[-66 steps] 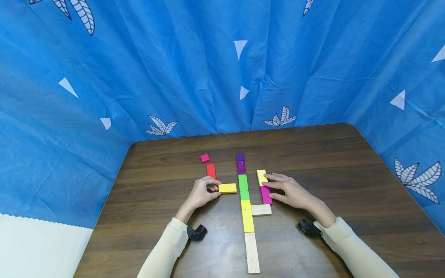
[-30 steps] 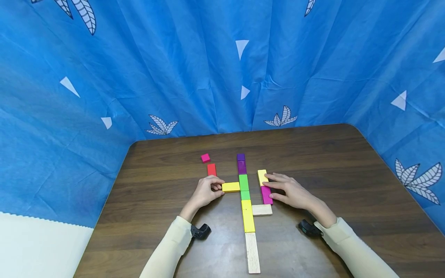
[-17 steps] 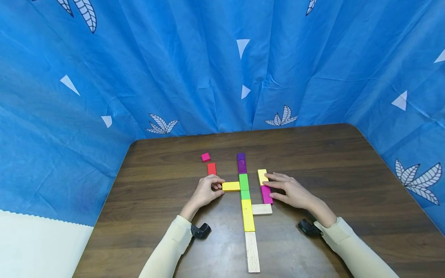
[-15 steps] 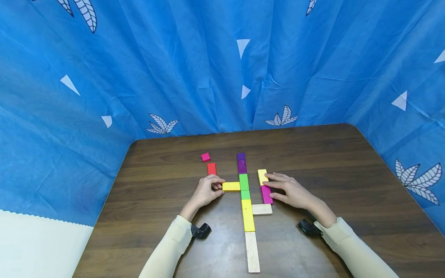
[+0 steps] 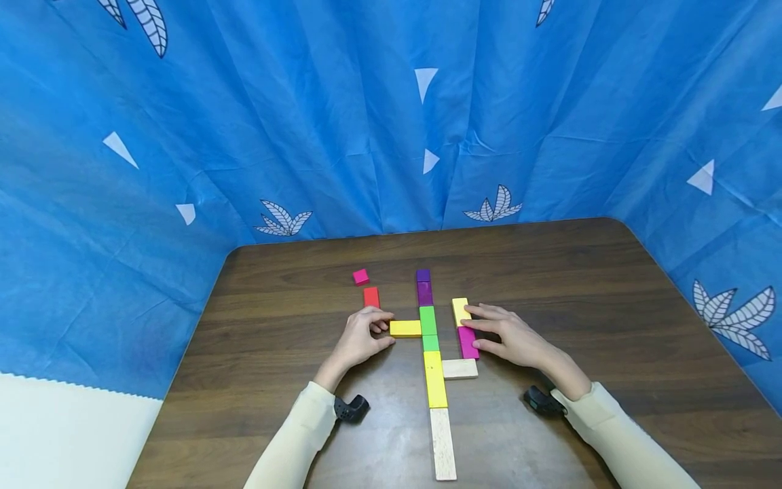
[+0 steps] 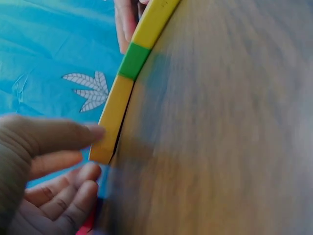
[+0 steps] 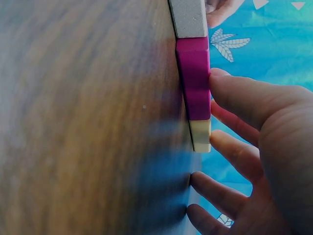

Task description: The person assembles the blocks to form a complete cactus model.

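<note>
My left hand (image 5: 356, 341) is at the left end of a yellow block (image 5: 406, 329), thumb and forefinger slightly parted around that end. This block lies crosswise, its right end against the green blocks (image 5: 429, 320) of a column. In the left wrist view my thumb (image 6: 80, 134) overlaps the yellow block, and the other fingers are loosely bent beyond it. My right hand (image 5: 513, 338) rests with spread, relaxed fingers beside a magenta block (image 5: 468, 343) and a pale yellow block (image 5: 461, 311). The right thumb (image 7: 234, 90) touches the magenta block's side.
The column continues with purple blocks (image 5: 424, 288) at the far end, a longer yellow block (image 5: 435, 380) and a plain wood block (image 5: 443, 445) nearest. Another wood block (image 5: 460, 369) joins it to the magenta one. A red block (image 5: 370, 297) and pink cube (image 5: 360, 277) lie far left.
The left hand slid the yellow block rightward until it met the green column. Its thumb and forefinger have since parted slightly. The right hand stayed in place.
</note>
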Demonstrator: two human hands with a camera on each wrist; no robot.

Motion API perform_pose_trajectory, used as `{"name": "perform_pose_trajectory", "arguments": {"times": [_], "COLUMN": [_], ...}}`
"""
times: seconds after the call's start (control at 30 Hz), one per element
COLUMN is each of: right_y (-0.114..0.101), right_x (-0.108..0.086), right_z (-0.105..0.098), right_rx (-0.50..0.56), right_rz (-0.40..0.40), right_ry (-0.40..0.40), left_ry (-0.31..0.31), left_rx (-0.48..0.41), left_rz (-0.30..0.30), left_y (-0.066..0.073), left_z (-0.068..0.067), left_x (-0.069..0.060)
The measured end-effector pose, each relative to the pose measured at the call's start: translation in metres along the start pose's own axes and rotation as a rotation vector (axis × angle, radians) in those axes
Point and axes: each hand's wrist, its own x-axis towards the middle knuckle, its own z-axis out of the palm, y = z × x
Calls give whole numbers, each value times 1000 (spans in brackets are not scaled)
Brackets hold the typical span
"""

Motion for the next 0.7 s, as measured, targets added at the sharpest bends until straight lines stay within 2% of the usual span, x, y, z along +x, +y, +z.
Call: {"name": "perform_pose_trajectory", "arguments": {"times": [0.1, 0.2, 0.33, 0.4, 0.47, 0.57, 0.7], "right_y": [1, 1, 1, 0, 0, 0, 1], "right_x": [0, 1, 1, 1, 1, 0, 0], "right_z": [0, -1, -1, -1, 0, 0, 1], "right_rx": [-9, -10, -5, -4, -4, -5, -4], "right_rz": [0, 1, -15, -23, -25, -19, -12], "right_ry": [1, 3, 10, 13, 13, 11, 10], "left_ry": [25, 94, 174, 158, 109, 22, -47], "left_rx": [12, 2, -43, -54, -64, -72, -81], "left_rz": [12, 2, -78, -128, -163, -184, -207], "left_y": [3, 2, -7, -13, -20, -29, -38], "left_z": [-9, -20, -34, -40, -45, -50, -50], "left_x": [2, 6, 16, 21, 26, 31, 35]}}
